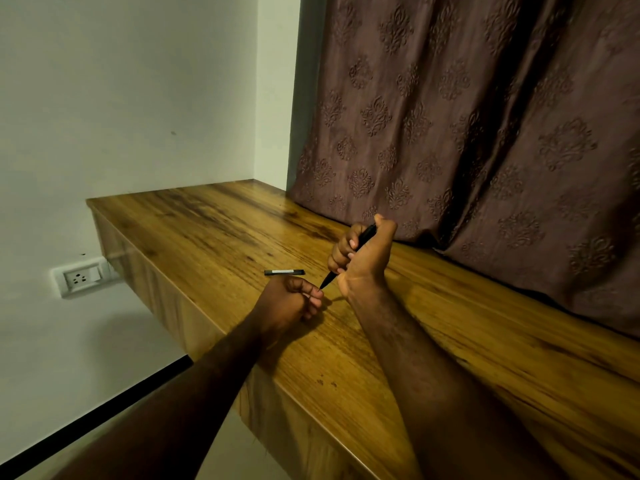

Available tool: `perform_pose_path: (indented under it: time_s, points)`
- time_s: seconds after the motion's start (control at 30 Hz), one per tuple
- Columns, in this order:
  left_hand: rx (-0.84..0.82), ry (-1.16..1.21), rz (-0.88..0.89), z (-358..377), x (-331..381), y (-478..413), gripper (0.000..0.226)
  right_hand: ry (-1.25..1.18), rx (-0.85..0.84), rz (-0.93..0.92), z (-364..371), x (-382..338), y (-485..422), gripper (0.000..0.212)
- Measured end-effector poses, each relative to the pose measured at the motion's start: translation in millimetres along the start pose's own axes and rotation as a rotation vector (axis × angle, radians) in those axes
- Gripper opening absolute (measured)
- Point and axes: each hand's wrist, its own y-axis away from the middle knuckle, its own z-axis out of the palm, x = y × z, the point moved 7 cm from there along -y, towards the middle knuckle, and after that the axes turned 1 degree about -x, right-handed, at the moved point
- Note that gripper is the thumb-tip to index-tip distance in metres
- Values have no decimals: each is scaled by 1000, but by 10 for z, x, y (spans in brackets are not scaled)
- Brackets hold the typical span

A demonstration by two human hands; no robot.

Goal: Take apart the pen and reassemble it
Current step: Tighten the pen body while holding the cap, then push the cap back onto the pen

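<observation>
My right hand (363, 261) is closed around a black pen body (363, 239), held tilted over the wooden desk (207, 223) with its pointed tip (325, 281) aimed down and left. My left hand (291, 299) rests on the desk just below that tip, its thumb and fingertips pinched together right at the tip. Whether they hold a small part is hidden. A black pen cap (284, 272) with a pale label lies flat on the desk, just beyond my left hand.
A brown patterned curtain (485, 133) hangs along the desk's far right edge, close behind my right hand. A white wall with a socket plate (83, 276) stands left, below the desk's end. The desk's near edge runs diagonally under my forearms.
</observation>
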Motion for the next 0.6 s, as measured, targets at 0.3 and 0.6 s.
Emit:
perform_pose_path:
  time_s: [0.3, 0.6]
  points:
    - [-5, 238, -136, 62, -120, -40, 35, 75, 58, -46, 32, 128, 78, 54]
    - [12, 245, -103, -31, -79, -17, 17, 121, 119, -138, 20, 183, 112, 55]
